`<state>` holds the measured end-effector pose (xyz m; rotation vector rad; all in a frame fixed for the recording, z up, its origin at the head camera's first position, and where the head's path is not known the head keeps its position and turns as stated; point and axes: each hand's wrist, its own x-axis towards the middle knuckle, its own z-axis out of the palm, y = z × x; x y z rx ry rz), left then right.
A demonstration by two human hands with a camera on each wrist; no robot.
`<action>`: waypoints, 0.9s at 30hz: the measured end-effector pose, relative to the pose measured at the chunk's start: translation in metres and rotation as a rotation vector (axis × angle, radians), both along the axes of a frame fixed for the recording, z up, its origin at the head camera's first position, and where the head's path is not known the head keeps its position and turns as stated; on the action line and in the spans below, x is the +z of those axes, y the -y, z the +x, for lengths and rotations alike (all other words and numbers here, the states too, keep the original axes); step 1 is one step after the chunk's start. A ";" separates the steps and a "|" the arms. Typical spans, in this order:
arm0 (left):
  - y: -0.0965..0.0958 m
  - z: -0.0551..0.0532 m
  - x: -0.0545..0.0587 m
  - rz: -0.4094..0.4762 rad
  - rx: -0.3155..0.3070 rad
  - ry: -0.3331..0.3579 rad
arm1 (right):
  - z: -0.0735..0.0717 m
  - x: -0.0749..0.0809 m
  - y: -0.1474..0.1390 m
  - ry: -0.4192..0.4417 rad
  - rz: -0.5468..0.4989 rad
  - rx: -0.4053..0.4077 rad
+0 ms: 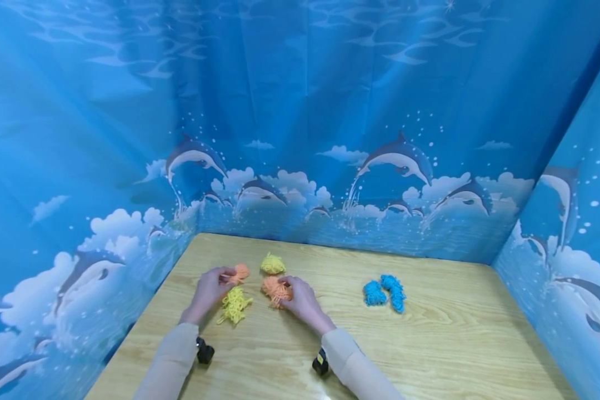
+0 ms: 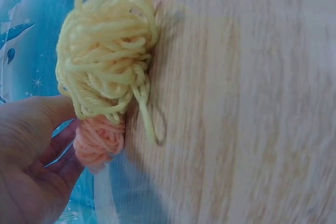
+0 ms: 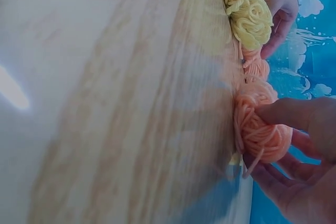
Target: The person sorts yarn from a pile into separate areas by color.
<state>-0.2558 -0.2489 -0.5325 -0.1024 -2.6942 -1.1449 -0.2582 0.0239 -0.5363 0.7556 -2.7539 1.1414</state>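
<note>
My left hand holds a small bundle of orange yarn by its near left side. In the left wrist view, the fingers reach behind this orange bundle, and the thumb tip is hidden by a yellow yarn bundle. That loose yellow bundle lies just in front of the left hand. My right hand grips a larger orange yarn bundle, thumb on one side and fingers on the other, as the right wrist view shows on the orange strands.
Behind the orange bundles sits another yellow yarn bundle. Two blue yarn bundles, one rounder and one longer, lie side by side to the right on the wooden table. A dolphin-printed curtain borders the table.
</note>
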 end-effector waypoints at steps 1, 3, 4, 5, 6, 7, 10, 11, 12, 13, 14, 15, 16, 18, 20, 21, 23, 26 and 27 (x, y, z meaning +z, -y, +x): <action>0.000 0.000 0.000 -0.001 -0.001 0.004 | 0.000 0.000 0.000 -0.001 0.005 -0.004; -0.001 0.000 0.000 0.000 0.004 0.014 | -0.001 -0.001 0.000 -0.012 0.011 -0.008; -0.001 0.001 0.001 0.004 0.008 0.022 | 0.000 -0.002 0.000 -0.017 0.010 -0.011; -0.001 0.001 0.001 0.002 0.009 0.024 | 0.000 -0.002 0.000 -0.022 0.008 -0.014; -0.002 0.001 0.001 0.000 0.010 0.025 | 0.000 -0.002 0.000 -0.025 0.003 -0.017; -0.002 0.001 0.001 -0.002 0.012 0.027 | 0.001 -0.001 0.000 -0.034 0.000 -0.019; -0.002 0.001 0.001 -0.006 0.011 0.025 | 0.002 0.000 -0.001 -0.049 -0.019 -0.029; -0.002 0.001 0.001 -0.009 0.011 0.025 | 0.002 0.000 -0.001 -0.053 -0.021 -0.034; -0.002 0.001 0.001 -0.011 0.013 0.025 | 0.003 0.000 -0.001 -0.062 -0.019 -0.039; -0.002 0.001 0.001 -0.012 0.013 0.024 | 0.003 0.001 -0.001 -0.070 -0.017 -0.044; -0.002 0.000 0.001 -0.012 0.013 0.024 | 0.003 0.001 -0.002 -0.069 -0.021 -0.049; -0.002 0.000 0.001 -0.016 0.011 0.021 | 0.004 0.001 -0.002 -0.069 -0.022 -0.054; -0.002 0.000 0.001 -0.018 0.011 0.022 | 0.004 0.001 -0.002 -0.069 -0.028 -0.059; -0.003 0.000 0.001 -0.016 0.014 0.025 | 0.005 0.002 -0.003 -0.063 -0.049 -0.068; -0.002 0.000 0.002 -0.017 0.014 0.027 | 0.006 0.003 -0.005 -0.051 -0.084 -0.076; -0.002 0.000 0.002 -0.018 0.014 0.028 | 0.006 0.003 -0.006 -0.058 -0.095 -0.080; -0.002 0.000 0.002 -0.015 0.018 0.031 | 0.007 0.004 -0.007 -0.077 -0.116 -0.088; 0.000 0.000 0.000 -0.021 0.014 0.016 | 0.006 0.005 -0.010 -0.112 -0.129 -0.101; 0.000 0.000 0.000 -0.022 0.013 0.010 | 0.006 0.005 -0.011 -0.120 -0.134 -0.105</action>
